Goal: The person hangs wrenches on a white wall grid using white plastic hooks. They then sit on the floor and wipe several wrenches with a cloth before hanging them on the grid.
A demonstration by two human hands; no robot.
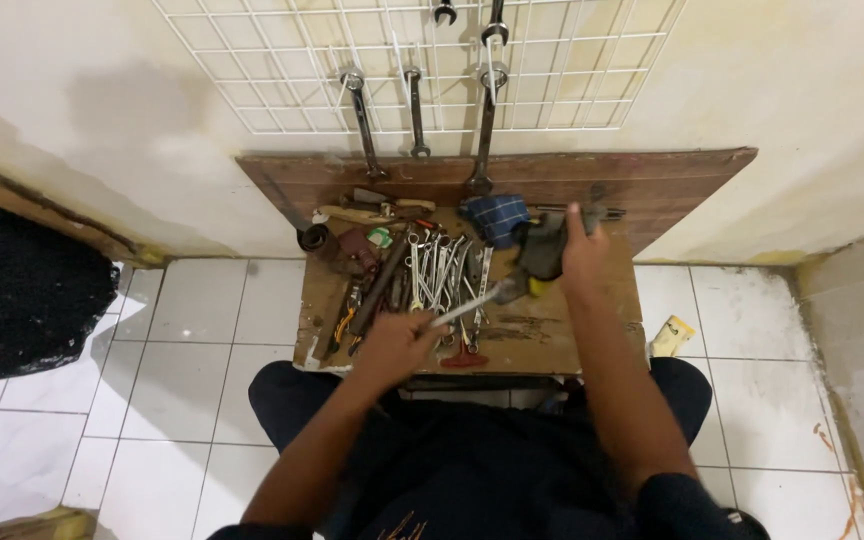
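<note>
Wrenches cover the middle of your small wooden workbench [552, 340]. Your left hand [392, 345] sits over the near edge, fist closed around the end of a long silver wrench [472, 303] that slants up and away toward the right, its far tip close to your other hand. Your right hand [582, 250] reaches toward the far right part of the bench, fingers wrapped over a dark rag [542, 250]; a bit of yellow shows just below that cloth, though you cannot tell what it belongs to. Just left of the rag lies a blue checked cloth [495, 217] at the far edge. A spread of silver spanners [437, 268] fans out between your hands, with a dark metal bar [380, 285] lying diagonally to its left and orange-handled pliers [345, 322] near the left edge. A red-handled tool [465, 358] rests at the near edge, just right of your left hand. Above the bench, three long wrenches [415, 110] hang from a white wire grid [252, 90] on the wall. A small yellow packet [674, 335] lies on the tiled floor [192, 320] to the bench's right.
</note>
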